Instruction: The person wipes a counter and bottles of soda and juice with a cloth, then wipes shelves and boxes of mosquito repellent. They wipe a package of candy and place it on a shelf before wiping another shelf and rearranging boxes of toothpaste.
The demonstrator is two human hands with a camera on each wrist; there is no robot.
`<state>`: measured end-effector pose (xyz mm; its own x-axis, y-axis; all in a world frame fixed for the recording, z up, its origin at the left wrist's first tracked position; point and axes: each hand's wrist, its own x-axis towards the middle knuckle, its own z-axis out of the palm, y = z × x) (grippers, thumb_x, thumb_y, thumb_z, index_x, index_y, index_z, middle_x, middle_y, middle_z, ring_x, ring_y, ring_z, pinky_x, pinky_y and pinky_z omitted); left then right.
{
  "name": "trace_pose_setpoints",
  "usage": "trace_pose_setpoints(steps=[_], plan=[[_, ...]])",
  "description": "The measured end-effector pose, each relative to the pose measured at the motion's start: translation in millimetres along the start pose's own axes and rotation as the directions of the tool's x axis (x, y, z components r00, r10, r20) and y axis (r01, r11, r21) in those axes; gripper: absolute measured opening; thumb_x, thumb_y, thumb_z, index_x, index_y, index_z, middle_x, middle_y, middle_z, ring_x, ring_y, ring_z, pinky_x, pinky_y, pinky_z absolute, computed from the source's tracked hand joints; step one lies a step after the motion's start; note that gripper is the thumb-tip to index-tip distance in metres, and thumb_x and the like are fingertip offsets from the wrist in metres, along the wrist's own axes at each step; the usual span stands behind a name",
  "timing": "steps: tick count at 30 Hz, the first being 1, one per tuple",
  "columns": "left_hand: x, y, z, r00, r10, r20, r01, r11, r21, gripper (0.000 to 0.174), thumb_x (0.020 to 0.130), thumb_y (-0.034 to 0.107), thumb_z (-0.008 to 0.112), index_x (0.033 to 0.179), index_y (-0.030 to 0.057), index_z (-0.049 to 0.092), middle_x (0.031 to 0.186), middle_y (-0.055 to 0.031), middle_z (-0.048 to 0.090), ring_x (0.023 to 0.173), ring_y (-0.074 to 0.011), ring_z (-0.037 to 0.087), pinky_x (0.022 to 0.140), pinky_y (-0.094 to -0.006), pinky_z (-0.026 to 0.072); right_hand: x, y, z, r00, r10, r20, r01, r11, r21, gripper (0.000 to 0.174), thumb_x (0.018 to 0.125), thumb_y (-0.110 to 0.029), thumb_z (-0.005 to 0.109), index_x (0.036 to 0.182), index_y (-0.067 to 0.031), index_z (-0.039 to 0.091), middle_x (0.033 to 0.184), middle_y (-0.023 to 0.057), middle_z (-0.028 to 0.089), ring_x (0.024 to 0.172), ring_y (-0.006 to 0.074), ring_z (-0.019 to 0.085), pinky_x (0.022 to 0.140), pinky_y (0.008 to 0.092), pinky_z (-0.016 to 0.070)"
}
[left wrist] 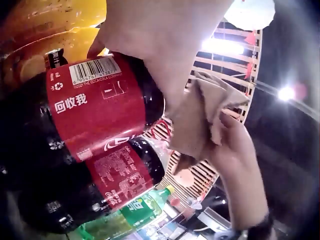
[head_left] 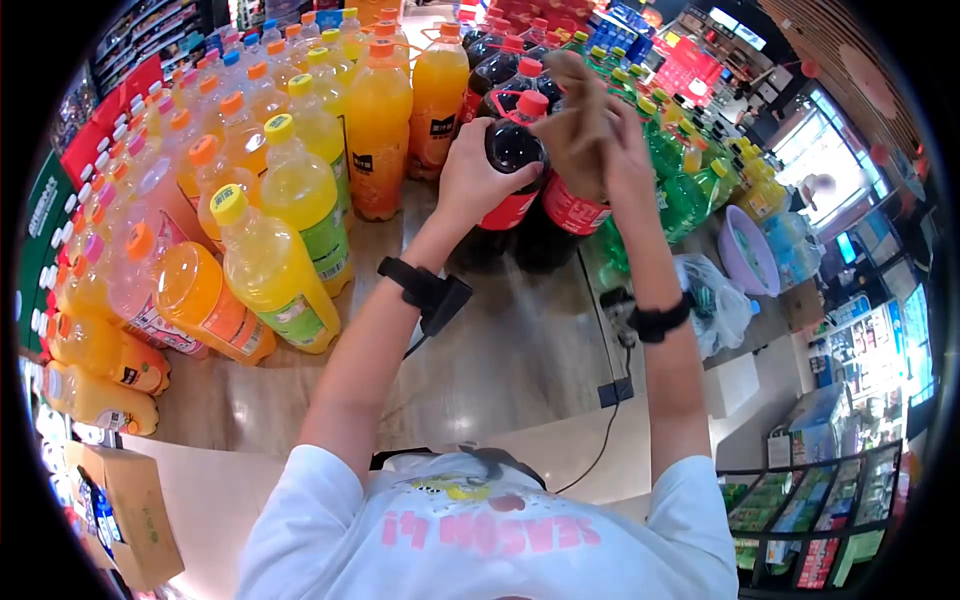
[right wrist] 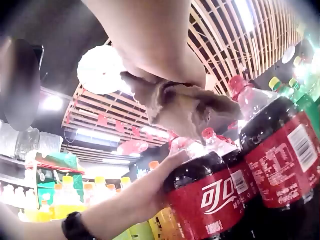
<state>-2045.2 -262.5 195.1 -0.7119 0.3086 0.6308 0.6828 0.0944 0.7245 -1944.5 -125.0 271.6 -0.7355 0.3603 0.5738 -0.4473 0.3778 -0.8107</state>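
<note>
My left hand (head_left: 470, 175) grips a cola bottle (head_left: 508, 212) around its shoulder, thumb across the front. The bottle stands upright at the front of a cluster of cola bottles, with a red cap and red label. My right hand (head_left: 627, 160) holds a crumpled brown cloth (head_left: 578, 130) up beside the bottle's cap. In the left wrist view the cloth (left wrist: 197, 122) hangs from the fingers. A second cola bottle (head_left: 575, 212) stands just to the right, partly behind the cloth. In the right wrist view the gripped bottle's label (right wrist: 205, 200) faces the camera.
Orange soda bottles (head_left: 380, 140) and yellow ones (head_left: 275, 270) crowd the table's left side. Green soda bottles (head_left: 690, 200) stand to the right, near a purple basin (head_left: 745, 250) and a plastic bag (head_left: 712, 305). A cable (head_left: 608, 430) runs down from the right wrist camera.
</note>
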Motion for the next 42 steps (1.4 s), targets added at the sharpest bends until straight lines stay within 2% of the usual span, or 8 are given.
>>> trace_pose_setpoints(steps=[4,10,20,24,25,29,34,42], plan=[[3.9,-9.8,7.0,0.991,0.107,-0.083,-0.125,0.956,-0.264,0.061,0.062,0.027,0.075,0.111,0.002,0.047,0.105,-0.0166,0.053,0.099,-0.0319,0.054,0.083,-0.0359,0.0441,6.6,35.6,46.2,0.896,-0.358,0.264,0.432,0.841,-0.326,0.057,0.083,-0.022,0.057,0.133,-0.0052,0.034,0.128,0.0175,0.043,0.119,0.0297,0.042,0.099,0.0334,0.0323],[3.9,-19.0,7.0,1.0,0.009,0.026,-0.006,0.992,-0.129,0.074,0.059,0.026,0.077,0.116,-0.0019,0.04,0.109,-0.0192,0.049,0.102,-0.0318,0.051,0.088,-0.0346,0.0414,-12.2,63.7,49.4,0.927,-0.37,0.061,0.374,0.904,-0.208,0.047,0.091,-0.009,0.037,0.134,0.0034,0.025,0.133,0.0211,0.036,0.126,0.0344,0.033,0.104,0.0367,0.024],[-1.2,-19.2,-0.3,0.985,0.07,0.16,-0.05,0.991,-0.128,0.089,0.056,0.011,0.078,0.128,0.0019,0.027,0.119,-0.0143,0.046,0.111,-0.021,0.046,0.097,-0.0308,0.0348,-65.6,117.7,28.3,0.943,0.304,0.133,-0.267,0.933,-0.242,0.046,0.094,-0.019,0.035,0.134,0.0,0.026,0.133,0.0241,0.033,0.123,0.0348,0.035,0.1,0.0366,0.0301],[-21.3,-25.0,8.2,0.988,-0.01,0.152,0.045,0.972,-0.229,0.097,0.054,0.023,0.083,0.129,0.0009,0.025,0.121,-0.0185,0.043,0.113,-0.0262,0.045,0.096,-0.0335,0.0359,-97.8,166.1,55.4,0.997,-0.077,-0.028,0.067,0.964,-0.258,0.047,0.092,-0.024,0.04,0.131,0.0012,0.03,0.127,0.0206,0.043,0.119,0.0305,0.042,0.099,0.0344,0.0321],[-32.2,-36.0,13.3,0.984,-0.043,0.17,0.082,0.971,-0.226,0.096,0.058,0.022,0.082,0.131,0.0013,0.023,0.121,-0.0185,0.044,0.114,-0.0264,0.045,0.096,-0.0337,0.0356,-101.6,135.8,55.6,1.0,-0.001,0.006,0.0,0.995,0.1,0.047,0.093,-0.02,0.039,0.136,-0.0035,0.028,0.133,0.0132,0.038,0.125,0.0235,0.036,0.102,0.0316,0.0273],[-78.7,-66.4,24.1,0.992,-0.04,0.123,0.056,0.99,-0.127,0.085,0.067,0.017,0.075,0.132,0.0021,0.022,0.12,-0.0173,0.046,0.115,-0.0268,0.045,0.096,-0.0343,0.0352,-105.4,128.4,47.0,0.932,0.356,0.074,-0.362,0.886,0.29,0.055,0.091,-0.023,0.045,0.136,0.0001,0.024,0.133,0.0196,0.036,0.126,0.0254,0.034,0.101,0.0326,0.0281],[-81.5,-72.4,13.5,0.979,-0.117,0.167,0.148,0.971,-0.188,0.08,0.072,0.017,0.071,0.134,0.0008,0.022,0.119,-0.0179,0.048,0.11,-0.0273,0.048,0.093,-0.0339,0.0367,-60.1,70.8,46.3,0.933,-0.36,-0.023,0.338,0.895,-0.292,0.055,0.084,-0.014,0.052,0.134,-0.0065,0.032,0.137,0.0221,0.029,0.127,0.0406,0.026,0.103,0.0412,0.0265],[-157.1,-41.5,-49.2,0.755,-0.294,0.586,0.218,0.956,0.199,0.057,0.081,0.036,0.063,0.121,-0.0007,0.046,0.117,-0.0167,0.05,0.102,-0.0249,0.052,0.087,-0.0326,0.0423,-100.9,128.9,57.4,0.775,-0.476,0.417,0.562,0.214,-0.799,0.052,0.074,-0.012,0.053,0.126,-0.014,0.046,0.136,0.0067,0.034,0.125,0.031,0.03,0.101,0.0459,0.0297]])
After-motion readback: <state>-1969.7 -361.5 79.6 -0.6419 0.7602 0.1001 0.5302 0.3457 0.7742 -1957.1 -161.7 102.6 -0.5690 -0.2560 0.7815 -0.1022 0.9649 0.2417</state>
